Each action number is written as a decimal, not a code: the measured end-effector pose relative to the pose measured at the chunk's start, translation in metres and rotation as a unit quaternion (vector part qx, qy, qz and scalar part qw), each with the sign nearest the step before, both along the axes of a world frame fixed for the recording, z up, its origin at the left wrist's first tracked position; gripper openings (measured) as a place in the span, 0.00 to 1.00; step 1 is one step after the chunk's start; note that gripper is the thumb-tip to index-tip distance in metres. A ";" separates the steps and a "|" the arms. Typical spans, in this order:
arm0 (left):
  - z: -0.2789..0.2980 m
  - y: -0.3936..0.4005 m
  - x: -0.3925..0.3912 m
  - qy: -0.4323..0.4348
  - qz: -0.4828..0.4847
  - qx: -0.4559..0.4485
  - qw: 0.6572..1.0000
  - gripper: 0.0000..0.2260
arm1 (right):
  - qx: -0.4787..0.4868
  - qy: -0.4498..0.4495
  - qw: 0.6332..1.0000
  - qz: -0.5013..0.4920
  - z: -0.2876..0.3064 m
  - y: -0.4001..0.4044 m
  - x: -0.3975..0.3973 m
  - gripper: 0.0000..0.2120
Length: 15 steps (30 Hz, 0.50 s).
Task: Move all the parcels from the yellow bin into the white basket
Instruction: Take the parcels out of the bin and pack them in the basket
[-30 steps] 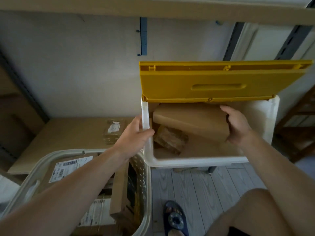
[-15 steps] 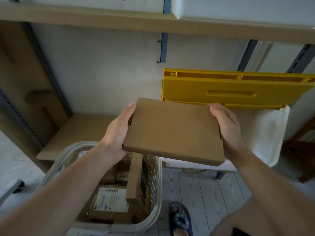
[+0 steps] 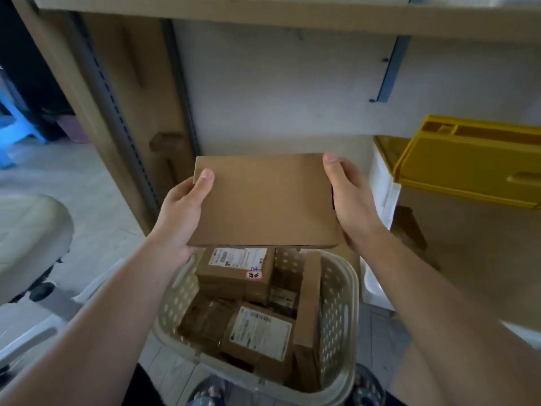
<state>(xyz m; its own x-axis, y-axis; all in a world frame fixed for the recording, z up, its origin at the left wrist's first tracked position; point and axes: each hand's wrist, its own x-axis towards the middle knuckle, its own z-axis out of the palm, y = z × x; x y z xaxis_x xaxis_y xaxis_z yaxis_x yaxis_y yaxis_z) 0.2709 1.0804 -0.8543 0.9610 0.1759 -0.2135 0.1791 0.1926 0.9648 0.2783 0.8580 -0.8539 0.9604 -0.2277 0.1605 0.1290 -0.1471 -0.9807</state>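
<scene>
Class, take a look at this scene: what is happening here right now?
A person holds a flat cardboard parcel by its two ends, left hand and right hand, above the white basket. The basket already holds several labelled parcels. The yellow bin stands to the right.

A flat brown box (image 3: 265, 200) is held level above the far end of the white basket (image 3: 336, 312). The left hand (image 3: 183, 213) grips its left edge with the thumb on top; the right hand (image 3: 352, 200) grips its right edge the same way. Inside the basket lie several brown parcels, two with white labels facing up (image 3: 259, 332), and one tall parcel (image 3: 310, 300) stands on edge against the basket's right wall. The yellow bin (image 3: 468, 162) sits to the right of the basket, beyond the right hand.
</scene>
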 end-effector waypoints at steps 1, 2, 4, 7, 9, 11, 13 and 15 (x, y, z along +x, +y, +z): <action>-0.002 0.005 0.002 -0.006 0.015 0.006 1.000 0.08 | -0.006 0.020 1.000 0.011 -0.004 0.005 0.005 0.16; -0.004 0.008 0.005 -0.013 0.028 0.010 0.999 0.08 | -0.008 0.047 0.999 0.023 -0.009 0.009 0.009 0.21; -0.008 0.011 0.013 -0.030 0.061 0.018 0.998 0.08 | 0.016 0.105 0.993 0.044 -0.016 0.015 0.016 0.30; -0.018 0.012 0.025 -0.077 0.111 0.103 0.985 0.17 | 0.116 0.140 0.982 0.047 -0.018 0.019 0.023 0.27; -0.026 0.010 0.032 -0.109 0.124 0.174 0.971 0.27 | 0.176 0.138 0.972 0.074 -0.017 0.019 0.027 0.20; -0.031 0.002 0.033 -0.121 0.090 0.207 0.967 0.32 | 0.214 0.145 0.956 0.139 -0.021 0.018 0.027 0.22; -0.039 -0.010 0.036 -0.105 0.029 0.202 0.973 0.34 | 0.259 0.145 0.930 0.215 -0.023 0.023 0.026 0.26; -0.043 -0.020 0.040 -0.086 -0.029 0.173 0.981 0.39 | 0.288 0.133 0.904 0.285 -0.025 0.029 0.023 0.31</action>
